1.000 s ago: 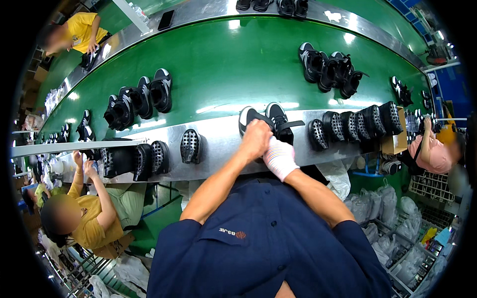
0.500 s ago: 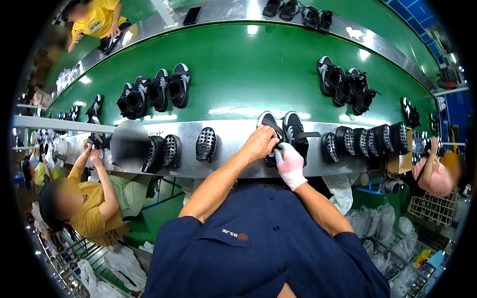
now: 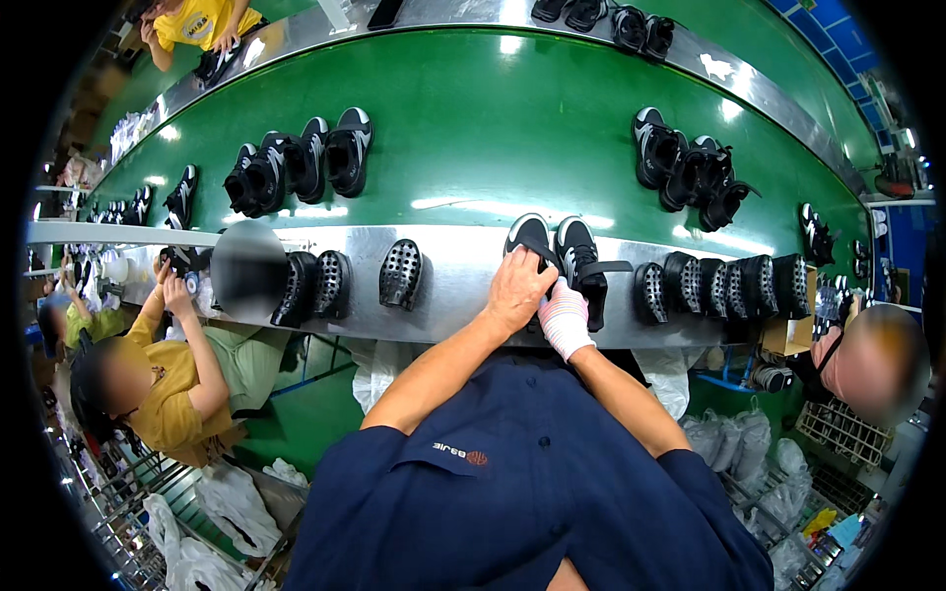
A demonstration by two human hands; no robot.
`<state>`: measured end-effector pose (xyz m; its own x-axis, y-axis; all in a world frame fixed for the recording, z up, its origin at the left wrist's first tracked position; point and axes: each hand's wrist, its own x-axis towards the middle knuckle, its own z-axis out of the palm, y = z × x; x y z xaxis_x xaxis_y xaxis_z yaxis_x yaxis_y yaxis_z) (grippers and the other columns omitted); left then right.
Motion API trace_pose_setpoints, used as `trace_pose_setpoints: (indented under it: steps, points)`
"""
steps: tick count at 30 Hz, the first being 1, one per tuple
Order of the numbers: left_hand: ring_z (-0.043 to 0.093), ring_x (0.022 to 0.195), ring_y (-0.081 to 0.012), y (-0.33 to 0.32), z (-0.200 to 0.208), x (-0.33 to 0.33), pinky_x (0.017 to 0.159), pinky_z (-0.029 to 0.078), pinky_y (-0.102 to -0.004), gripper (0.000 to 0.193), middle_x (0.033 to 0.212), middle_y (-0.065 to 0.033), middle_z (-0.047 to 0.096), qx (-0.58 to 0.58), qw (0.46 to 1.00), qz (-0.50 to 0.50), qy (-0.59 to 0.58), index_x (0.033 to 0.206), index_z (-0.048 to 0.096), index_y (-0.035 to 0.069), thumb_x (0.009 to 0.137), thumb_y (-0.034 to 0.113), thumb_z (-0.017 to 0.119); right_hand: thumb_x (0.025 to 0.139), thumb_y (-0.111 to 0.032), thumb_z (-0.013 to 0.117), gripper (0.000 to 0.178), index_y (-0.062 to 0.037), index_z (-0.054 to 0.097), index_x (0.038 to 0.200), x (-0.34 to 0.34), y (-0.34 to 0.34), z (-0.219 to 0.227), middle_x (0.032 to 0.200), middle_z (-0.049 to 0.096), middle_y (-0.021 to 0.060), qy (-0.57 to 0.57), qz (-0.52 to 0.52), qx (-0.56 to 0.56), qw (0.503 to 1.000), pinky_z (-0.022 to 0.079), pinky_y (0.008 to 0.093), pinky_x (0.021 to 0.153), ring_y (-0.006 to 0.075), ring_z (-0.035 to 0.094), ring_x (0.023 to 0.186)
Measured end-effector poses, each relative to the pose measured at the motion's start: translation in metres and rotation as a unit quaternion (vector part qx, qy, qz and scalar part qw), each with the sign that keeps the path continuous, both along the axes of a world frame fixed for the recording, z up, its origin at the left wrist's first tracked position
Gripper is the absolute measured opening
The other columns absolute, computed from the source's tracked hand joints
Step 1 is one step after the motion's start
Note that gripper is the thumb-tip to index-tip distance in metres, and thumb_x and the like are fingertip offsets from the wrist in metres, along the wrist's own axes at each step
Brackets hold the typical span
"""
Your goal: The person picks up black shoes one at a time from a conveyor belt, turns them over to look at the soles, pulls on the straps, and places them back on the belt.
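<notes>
A pair of black and grey sports shoes stands toes away from me on the steel ledge. Over the left shoe (image 3: 527, 232) my two hands meet. My left hand (image 3: 516, 291), bare, has its fingers bent and closed at the shoe's black strap (image 3: 541, 250). Beside it my right hand (image 3: 565, 321), in a white and pink striped glove, is closed at the shoe's opening, which the hands mostly hide. Touching neither hand, the right shoe (image 3: 577, 244) stands alongside with its strap (image 3: 611, 267) sticking out to the right.
Black studded shoe-shaped pieces (image 3: 401, 274) stand left of the pair, and a row of them (image 3: 685, 281) to the right. Beyond the ledge, a green belt (image 3: 493, 128) carries more shoes (image 3: 350, 153). A co-worker in mustard (image 3: 182, 389) sits at the left.
My right hand has turned and drawn slightly down and left, close against my left hand. My left hand remains at the strap. The whole view has shifted slightly.
</notes>
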<state>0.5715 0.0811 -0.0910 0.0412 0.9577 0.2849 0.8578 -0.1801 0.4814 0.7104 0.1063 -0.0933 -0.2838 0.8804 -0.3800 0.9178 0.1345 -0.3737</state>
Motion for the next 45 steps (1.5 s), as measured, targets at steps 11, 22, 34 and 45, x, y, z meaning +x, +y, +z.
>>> trace_pose_setpoints:
  steps: [11, 22, 34, 45]
  points:
    - [0.058, 0.091, -0.0345, -0.038, -0.001, -0.001, 0.082, 0.051, -0.0468, 0.017, 0.095, -0.0117, 0.057, 0.005, 0.992, 0.117, -0.053, 0.099, 0.063, 0.007, 0.083, 0.007, 0.067, 0.087, -0.029, 0.075, 0.034, 0.0014, 0.066, 0.098, -0.007, 0.006, -0.005, 0.090, 0.071, 0.0300, 0.033, -0.016, -0.044, 0.998, 0.056, 0.0528, 0.084, 0.0472, 0.070, 0.091]
    - [0.060, 0.120, -0.0447, -0.074, 0.013, -0.019, 0.105, 0.049, -0.0463, 0.080, 0.126, -0.0286, 0.060, -0.365, 0.788, 0.346, -0.353, 0.152, 0.047, 0.008, 0.081, 0.029, 0.079, 0.083, -0.029, 0.080, 0.049, 0.0031, 0.066, 0.116, 0.002, 0.005, 0.046, 0.095, 0.073, 0.0260, 0.161, 0.122, -0.157, 0.967, 0.058, 0.0434, 0.082, 0.0408, 0.073, 0.091]
    - [0.056, 0.114, -0.0386, -0.078, 0.083, -0.040, 0.101, 0.049, -0.0437, 0.066, 0.119, -0.0193, 0.059, -0.277, 0.936, 0.109, -0.186, 0.144, 0.059, 0.017, 0.081, -0.003, 0.060, 0.092, -0.012, 0.076, 0.014, -0.0007, 0.075, 0.100, 0.016, 0.039, 0.150, 0.077, 0.064, -0.0001, 0.283, 0.169, -0.318, 0.889, 0.047, 0.0267, 0.060, 0.0065, 0.055, 0.066]
    - [0.054, 0.118, -0.0375, -0.060, 0.103, -0.060, 0.105, 0.050, -0.0414, 0.079, 0.130, -0.0148, 0.056, -0.233, 0.970, -0.005, -0.068, 0.142, 0.063, 0.029, 0.073, -0.010, 0.070, 0.095, -0.014, 0.072, 0.014, -0.0009, 0.072, 0.095, -0.003, 0.035, 0.152, 0.077, 0.066, -0.0001, 0.267, 0.212, -0.309, 0.888, 0.047, 0.0254, 0.061, 0.0057, 0.057, 0.071]
